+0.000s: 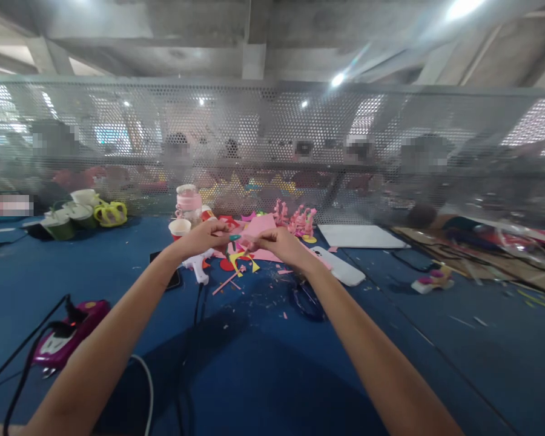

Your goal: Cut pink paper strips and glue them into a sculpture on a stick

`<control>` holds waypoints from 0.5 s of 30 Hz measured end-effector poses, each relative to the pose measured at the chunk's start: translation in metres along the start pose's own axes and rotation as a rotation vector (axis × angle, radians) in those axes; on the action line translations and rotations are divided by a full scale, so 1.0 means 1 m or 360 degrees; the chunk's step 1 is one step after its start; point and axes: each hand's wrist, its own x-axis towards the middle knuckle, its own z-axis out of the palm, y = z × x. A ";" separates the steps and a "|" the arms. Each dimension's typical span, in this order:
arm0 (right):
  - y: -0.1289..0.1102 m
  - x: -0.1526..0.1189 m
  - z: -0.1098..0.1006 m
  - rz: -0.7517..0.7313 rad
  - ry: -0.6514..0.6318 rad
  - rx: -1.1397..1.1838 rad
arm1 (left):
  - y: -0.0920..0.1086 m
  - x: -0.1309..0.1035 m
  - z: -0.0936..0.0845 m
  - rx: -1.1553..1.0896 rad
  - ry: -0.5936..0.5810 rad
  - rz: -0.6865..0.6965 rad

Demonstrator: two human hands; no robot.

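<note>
Over the cluttered middle of the table, my left hand (205, 238) is closed in a pinch, with a small teal spot at its fingertips; what it holds is too small to make out. Just to its right, my right hand (279, 243) pinches a small pink piece (249, 243). The fingertips of both hands are close together. Behind them lies a pink sheet (260, 224). Below the hands are yellow scraps (240, 264), a thin pink strip (226, 283) and a white glue gun (198, 267) with a black cord.
A pink-lidded jar (189, 203) and a paper cup (180, 228) stand behind my left hand. Pink curly pieces (302, 219) are at the back. A white phone-like slab (340, 267) lies right, a purple power strip (70, 333) left. A perforated metal screen (272, 133) bounds the table.
</note>
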 end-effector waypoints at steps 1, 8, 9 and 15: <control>0.001 0.001 0.002 0.0035 0.0044 0.0050 | 0.002 -0.001 0.001 0.0102 0.0044 0.0038; -0.002 0.009 0.011 0.0511 0.0549 0.0747 | 0.020 -0.012 0.024 0.1309 0.0535 0.0415; -0.003 0.009 0.012 0.0546 0.0588 0.0819 | 0.021 -0.013 0.030 0.1435 0.0531 0.0449; -0.004 0.008 0.023 0.0467 0.0662 0.0906 | 0.018 -0.013 0.061 0.1838 0.0322 0.0579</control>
